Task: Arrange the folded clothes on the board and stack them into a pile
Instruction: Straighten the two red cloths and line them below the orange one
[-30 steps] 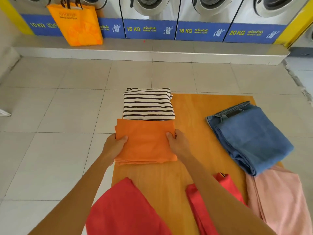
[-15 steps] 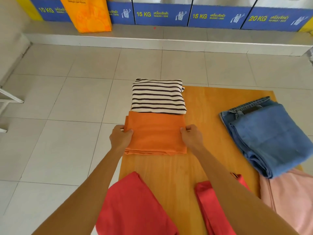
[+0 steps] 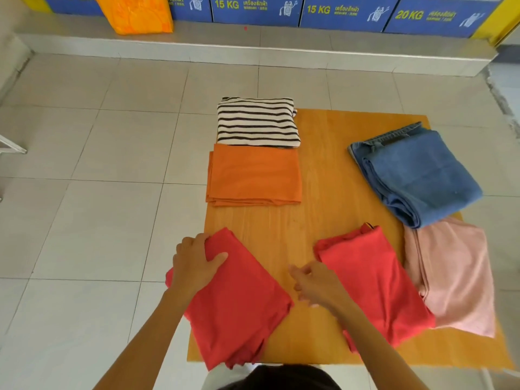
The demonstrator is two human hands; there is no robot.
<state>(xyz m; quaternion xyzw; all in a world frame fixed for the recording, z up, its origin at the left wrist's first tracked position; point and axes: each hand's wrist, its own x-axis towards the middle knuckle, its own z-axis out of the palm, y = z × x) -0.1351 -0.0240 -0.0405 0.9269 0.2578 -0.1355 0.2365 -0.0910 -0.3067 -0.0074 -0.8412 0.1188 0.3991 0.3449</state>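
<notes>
- Head view, the only one: my left hand (image 3: pixel 195 264) lies flat on the far left corner of the folded red cloth on the left (image 3: pixel 233 302), fingers curled over its edge, thumb spread on top. Looks like a pinning or gathering hold, not a lift yet.
- My right hand (image 3: pixel 315 284) hovers over bare wood between the two red pieces, fingers loosely spread, nothing held. Slightly blurred, so I can't tell if it touches the board.
- Left red cloth sits skewed and hangs off the near left edge of the light wooden board (image 3: pixel 323 164); I judge it's gripped to square it up.
- Second folded red cloth (image 3: pixel 374 280) lies just right of it, overlapping the folded pale pink cloth (image 3: pixel 455 274).
- Folded blue denim jeans (image 3: pixel 413 173) sit far right, touching the pink.
- Folded orange cloth (image 3: pixel 254 174) lies squared against the folded black-and-white striped top (image 3: pixel 257 122), far left. Probably the neat column starts there.
- No pile yet; six pieces lie separately.
</notes>
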